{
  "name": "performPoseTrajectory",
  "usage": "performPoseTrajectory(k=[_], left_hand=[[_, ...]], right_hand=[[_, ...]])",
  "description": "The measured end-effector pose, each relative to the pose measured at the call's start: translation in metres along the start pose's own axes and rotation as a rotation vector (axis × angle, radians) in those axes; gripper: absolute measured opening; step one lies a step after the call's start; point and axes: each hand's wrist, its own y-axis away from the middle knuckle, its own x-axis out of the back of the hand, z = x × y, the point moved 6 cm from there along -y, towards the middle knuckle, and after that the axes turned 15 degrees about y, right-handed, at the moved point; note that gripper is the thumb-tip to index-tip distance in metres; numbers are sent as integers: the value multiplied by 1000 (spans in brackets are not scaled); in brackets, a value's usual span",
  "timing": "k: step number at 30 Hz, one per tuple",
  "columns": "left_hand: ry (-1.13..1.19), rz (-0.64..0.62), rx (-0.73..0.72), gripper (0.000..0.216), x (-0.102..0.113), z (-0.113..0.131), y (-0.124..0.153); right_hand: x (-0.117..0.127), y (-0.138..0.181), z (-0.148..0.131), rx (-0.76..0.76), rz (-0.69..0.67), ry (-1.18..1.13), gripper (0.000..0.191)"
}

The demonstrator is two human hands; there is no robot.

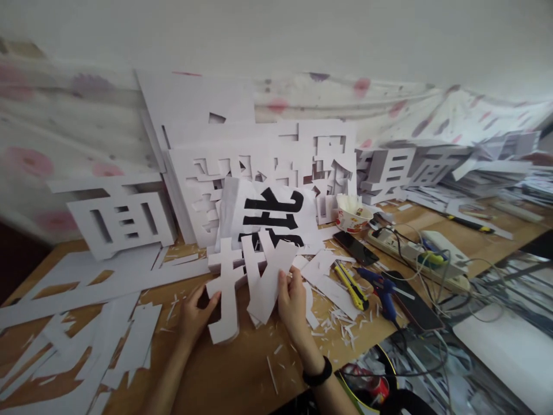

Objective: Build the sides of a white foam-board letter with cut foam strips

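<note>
The foam letter (242, 276) was partly covered by the paper strip (270, 282) held across it, and the right hand (294, 305) hid the strip's near right edge. The printed sheet (272, 216) behind stood with its lower part masked by the letter. Both forearms ran out past the near edge. The stacked cut-out boards (259, 173) overlapped, so their shapes could not be read. The can (367, 389) at the near right was cut off and blurred.

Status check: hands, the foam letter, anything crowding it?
Left hand pressed on the white foam letter, right hand pinching its loose paper strip. Letter flat on desk. Yellow utility knife, glue gun right alongside.
</note>
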Motion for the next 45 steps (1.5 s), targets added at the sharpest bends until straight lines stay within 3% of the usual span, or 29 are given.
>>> performPoseTrajectory(k=[16, 26, 33, 38, 45], left_hand=[[3, 62, 15, 40, 4, 3, 1], [86, 39, 225, 46, 10, -7, 3], [157, 11, 164, 56, 5, 0, 6], [132, 76, 154, 50, 8, -1, 8], [102, 56, 69, 46, 7, 6, 7]], right_hand=[[1, 2, -13, 70, -57, -23, 28], [5, 0, 0, 10, 1, -145, 34], [0, 0, 8, -6, -23, -176, 36], [0, 1, 9, -25, -36, -201, 36], [-1, 1, 9, -19, -55, -214, 33]])
